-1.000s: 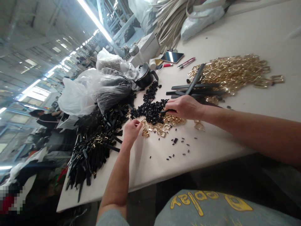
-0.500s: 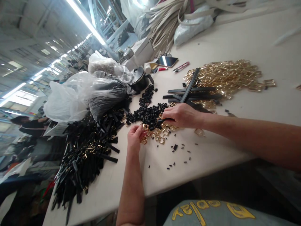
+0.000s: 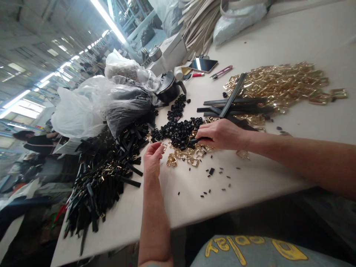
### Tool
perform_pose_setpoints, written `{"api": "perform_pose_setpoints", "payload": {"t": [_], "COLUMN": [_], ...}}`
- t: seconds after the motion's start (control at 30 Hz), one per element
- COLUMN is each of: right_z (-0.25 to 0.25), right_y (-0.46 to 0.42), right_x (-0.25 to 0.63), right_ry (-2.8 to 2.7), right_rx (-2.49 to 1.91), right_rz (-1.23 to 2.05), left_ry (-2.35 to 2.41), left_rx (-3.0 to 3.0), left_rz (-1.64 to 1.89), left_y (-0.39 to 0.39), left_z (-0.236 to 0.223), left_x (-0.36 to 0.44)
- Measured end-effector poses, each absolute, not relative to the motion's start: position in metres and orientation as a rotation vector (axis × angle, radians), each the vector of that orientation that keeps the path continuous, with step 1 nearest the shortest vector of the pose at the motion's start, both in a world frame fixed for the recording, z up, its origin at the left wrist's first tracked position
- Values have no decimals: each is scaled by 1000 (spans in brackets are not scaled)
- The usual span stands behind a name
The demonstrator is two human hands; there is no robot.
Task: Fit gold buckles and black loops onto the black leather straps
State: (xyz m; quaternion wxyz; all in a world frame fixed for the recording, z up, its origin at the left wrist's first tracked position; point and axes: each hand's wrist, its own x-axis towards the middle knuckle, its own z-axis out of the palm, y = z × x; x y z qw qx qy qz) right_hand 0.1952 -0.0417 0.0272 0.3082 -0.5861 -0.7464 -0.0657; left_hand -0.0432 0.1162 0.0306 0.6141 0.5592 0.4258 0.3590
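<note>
My left hand is closed, its thumb and fingers pinching a gold buckle just above the table. To the right, my right hand wraps round a black strap whose end sticks out at the left; most of it is hidden in the hand. Between the hands lies a heap of small black loops. Loose gold buckles are spread along the near side of that heap. Beyond my right hand, several flat black strips lie crossed over one another.
A large pile of gold buckles covers the back right. Black buckled straps are heaped at the left edge, beside plastic bags. A dark lidded mug, phone and thread snips lie further back. Small black bits dot the near table.
My left hand has reached in to the loose buckles and drawn back left with one in its fingertips. My right hand stays by the black loops, still holding the strap.
</note>
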Motion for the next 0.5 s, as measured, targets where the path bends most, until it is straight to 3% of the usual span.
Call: {"api": "perform_pose_setpoints", "payload": {"t": [0.33, 0.5], "right_z": [31, 32], "right_y": [-45, -45], "right_x": [189, 190], "right_ry": [-1902, -1877], "right_rx": [-1500, -1526], "right_rz": [-134, -130], "left_ry": [796, 741], "left_rx": [1096, 1393], "left_rz": [697, 801], "left_y": [77, 66], "left_z": [37, 44], "left_x": [-18, -13]}}
